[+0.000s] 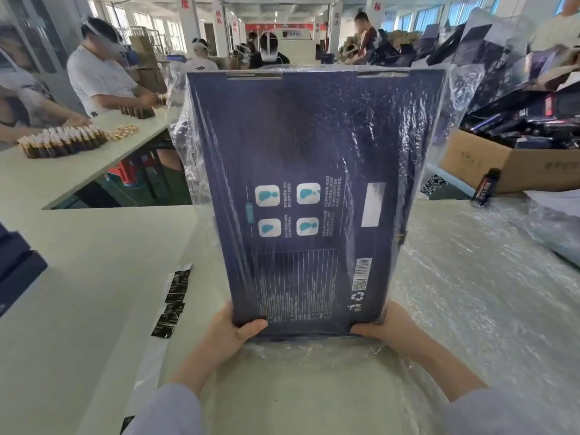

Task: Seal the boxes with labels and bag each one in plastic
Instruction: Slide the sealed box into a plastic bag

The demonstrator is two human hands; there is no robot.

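Both hands grip the lower corners of the box (301, 183). The left hand (229, 335) curls round the bottom left corner with its thumb laid over the printed face. The right hand (387, 324) does the same at the bottom right, and the fingers of both are hidden behind.

The box is dark blue and held upright on end, straight ahead and over the desk (78, 277). Its printed back shows four pale icons, a table of fine text and a barcode. It sits inside a clear plastic bag (439, 120) that wraps its top and sides. The bag's loose end lies crumpled below the bottom edge, and it is unclear whether that edge touches the desk.

Just left of the box, a strip of dark labels (172, 301) lies flat on its backing. To the right, the desk is covered by a layer of clear plastic sheets (470, 277). Beyond them stands a cardboard carton (502, 164) full of dark packages, with a small dark bottle (486, 186) lying beside it. Stacked blue boxes (15, 271) show at the left edge. At another table, people work beside rows of small brown bottles (59, 141).
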